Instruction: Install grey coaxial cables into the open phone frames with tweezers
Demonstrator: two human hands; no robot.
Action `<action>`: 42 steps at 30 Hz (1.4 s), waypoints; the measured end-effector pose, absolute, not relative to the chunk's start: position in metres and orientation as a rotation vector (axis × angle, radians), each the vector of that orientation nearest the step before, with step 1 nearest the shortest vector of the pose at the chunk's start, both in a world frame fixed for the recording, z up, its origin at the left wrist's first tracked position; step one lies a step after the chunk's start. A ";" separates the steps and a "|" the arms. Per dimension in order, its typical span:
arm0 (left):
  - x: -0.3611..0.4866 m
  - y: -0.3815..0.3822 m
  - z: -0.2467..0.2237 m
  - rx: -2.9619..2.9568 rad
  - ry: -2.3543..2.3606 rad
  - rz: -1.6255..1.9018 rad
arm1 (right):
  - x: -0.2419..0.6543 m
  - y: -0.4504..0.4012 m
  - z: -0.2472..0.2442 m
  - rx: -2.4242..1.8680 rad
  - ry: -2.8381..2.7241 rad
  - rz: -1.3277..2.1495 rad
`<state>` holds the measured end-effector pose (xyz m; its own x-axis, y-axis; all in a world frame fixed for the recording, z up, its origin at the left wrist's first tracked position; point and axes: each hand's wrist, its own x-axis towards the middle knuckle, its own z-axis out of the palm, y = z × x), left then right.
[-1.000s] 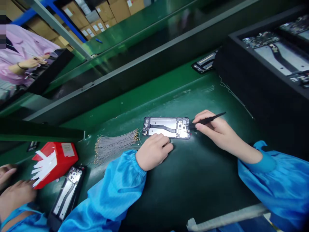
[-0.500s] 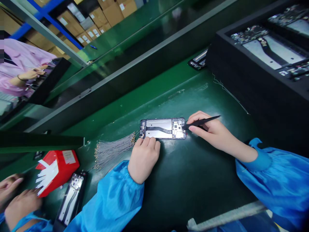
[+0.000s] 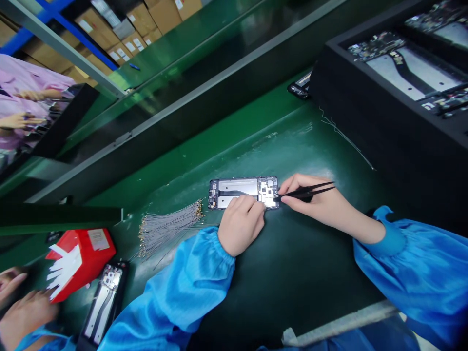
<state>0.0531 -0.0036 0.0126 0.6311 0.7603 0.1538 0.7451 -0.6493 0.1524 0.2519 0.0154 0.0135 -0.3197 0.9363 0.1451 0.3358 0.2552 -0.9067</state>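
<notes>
An opened phone (image 3: pixel 237 186) lies flat on the green bench (image 3: pixel 285 273), its circuit board at the right end. My left hand (image 3: pixel 243 223) rests over the phone's near edge with its fingers bent together; what they pinch, if anything, is hidden. Black tweezers (image 3: pixel 309 191) are held in my right hand (image 3: pixel 314 200), their tips at the board's right part. Left of the phone lies a bundle of thin grey cables (image 3: pixel 170 229) with gold-coloured ends.
A black box (image 3: pixel 383 126) of opened phones stands at the right. At lower left are a red holder (image 3: pixel 89 251) with white strips, another opened phone (image 3: pixel 104 307) and a neighbour's hands (image 3: pixel 31 314). A person in pink (image 3: pixel 32 78) is beyond the rail.
My left hand has slid right along the phone's near edge, towards the board. The tweezers in my right hand have turned, and their two arms now show apart.
</notes>
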 end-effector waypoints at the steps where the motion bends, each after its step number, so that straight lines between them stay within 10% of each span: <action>1: 0.054 -0.003 0.011 2.775 1.267 0.342 | 0.252 0.015 0.014 -1.169 -1.802 1.066; 42: 0.052 0.001 0.012 2.791 1.170 0.380 | 0.247 0.011 0.025 -0.857 -2.249 0.887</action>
<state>0.0518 0.0013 0.0124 0.6754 0.7119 0.1925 0.6892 -0.7022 0.1787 0.2472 0.0107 0.0254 -0.6330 0.7270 0.2661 0.3497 0.5752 -0.7395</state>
